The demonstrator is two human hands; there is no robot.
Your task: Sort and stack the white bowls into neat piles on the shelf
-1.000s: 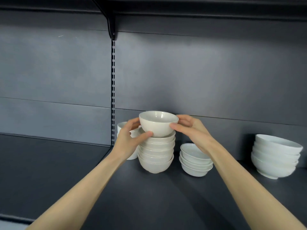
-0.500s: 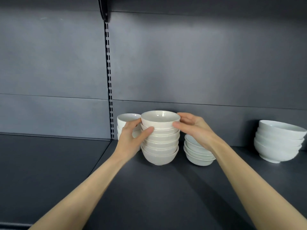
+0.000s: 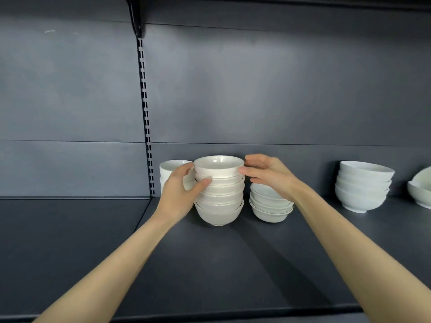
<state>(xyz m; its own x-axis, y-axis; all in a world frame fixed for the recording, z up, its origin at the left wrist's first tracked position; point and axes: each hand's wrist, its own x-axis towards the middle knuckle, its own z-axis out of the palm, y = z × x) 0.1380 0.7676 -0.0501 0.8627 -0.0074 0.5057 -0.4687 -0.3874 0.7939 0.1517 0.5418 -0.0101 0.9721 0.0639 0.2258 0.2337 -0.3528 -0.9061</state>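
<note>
A pile of several cream-white bowls (image 3: 219,207) stands on the dark shelf (image 3: 233,264), and the top bowl (image 3: 218,166) sits nested level on it. My left hand (image 3: 178,191) curls round the pile's left side, thumb across the front of the upper bowls and fingers behind the rim. At the top bowl's right rim, my right hand (image 3: 268,174) has its fingers nearly straight, and only a fingertip touches the bowl. Behind my left hand is a short pile of small white bowls (image 3: 169,169), partly hidden.
A low pile of shallow white bowls (image 3: 271,207) stands just right of the tall pile, under my right wrist. Further right are a pile of larger white bowls (image 3: 363,186) and tilted bowls (image 3: 419,190) at the frame edge. A slotted upright (image 3: 146,117) divides the back wall.
The top bowl came down from above the pile and now sits nested on it. My right hand's fingers have loosened from its rim. My left hand slid lower onto the pile's side.
</note>
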